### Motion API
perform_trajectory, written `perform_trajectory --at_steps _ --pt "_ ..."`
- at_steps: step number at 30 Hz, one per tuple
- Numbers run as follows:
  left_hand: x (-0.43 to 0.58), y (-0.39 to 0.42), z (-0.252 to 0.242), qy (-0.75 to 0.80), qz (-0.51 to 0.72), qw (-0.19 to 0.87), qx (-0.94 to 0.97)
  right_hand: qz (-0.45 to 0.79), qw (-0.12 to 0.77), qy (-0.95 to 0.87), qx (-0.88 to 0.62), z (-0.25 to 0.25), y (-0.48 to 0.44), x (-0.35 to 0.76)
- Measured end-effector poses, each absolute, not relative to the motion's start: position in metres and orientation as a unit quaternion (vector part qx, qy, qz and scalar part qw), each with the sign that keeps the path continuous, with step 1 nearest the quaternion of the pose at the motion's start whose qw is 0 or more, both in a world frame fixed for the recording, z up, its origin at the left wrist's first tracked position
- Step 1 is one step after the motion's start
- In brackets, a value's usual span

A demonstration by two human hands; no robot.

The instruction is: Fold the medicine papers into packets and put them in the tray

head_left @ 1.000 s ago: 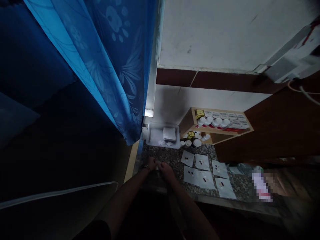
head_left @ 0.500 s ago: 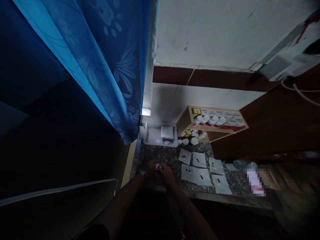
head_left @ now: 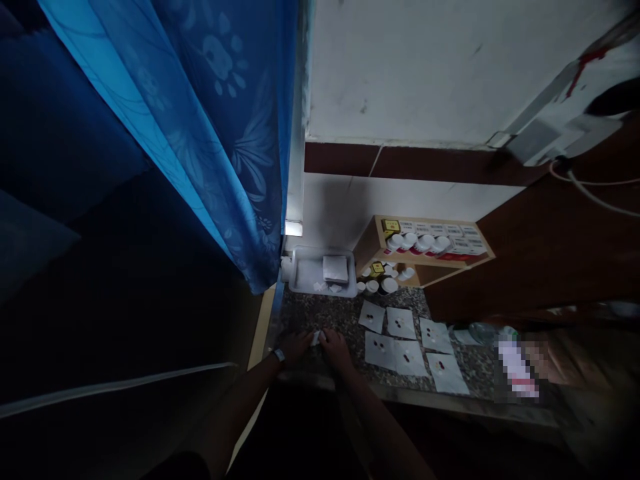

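Note:
Both my hands meet over the near left part of a speckled stone counter (head_left: 345,313). My left hand (head_left: 296,346), with a watch at the wrist, and my right hand (head_left: 335,345) are pinched together on a small white folded paper (head_left: 316,338) between them. Just right of my right hand lie several square white papers (head_left: 400,340) spread flat, each with small dark pills on it.
A white tray (head_left: 307,275) with a folded white stack stands at the counter's back. A wooden rack (head_left: 430,243) holds white-capped bottles, more bottles stand below it. A blue curtain (head_left: 200,133) hangs at left. A blurred packet (head_left: 517,370) and a plastic bag lie at right.
My hands stayed together on the small paper, shifting slightly along the counter's near edge. The view has swayed a little.

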State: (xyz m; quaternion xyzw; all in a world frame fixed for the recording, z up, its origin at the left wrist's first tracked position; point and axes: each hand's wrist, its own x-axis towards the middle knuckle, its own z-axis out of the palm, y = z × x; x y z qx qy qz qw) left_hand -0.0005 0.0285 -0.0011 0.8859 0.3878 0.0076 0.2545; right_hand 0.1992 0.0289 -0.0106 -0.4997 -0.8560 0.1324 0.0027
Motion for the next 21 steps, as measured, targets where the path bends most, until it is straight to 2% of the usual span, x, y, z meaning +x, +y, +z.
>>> perform_trajectory --at_steps 12,21 --pt "-0.014 0.024 0.011 0.389 -0.029 0.269 0.881 0.116 0.023 -0.861 -0.495 -0.011 0.028 0.201" --pt "-0.010 0.020 0.013 0.421 -0.016 0.285 0.861 0.113 0.077 -0.873 -0.469 -0.022 0.011 0.203"
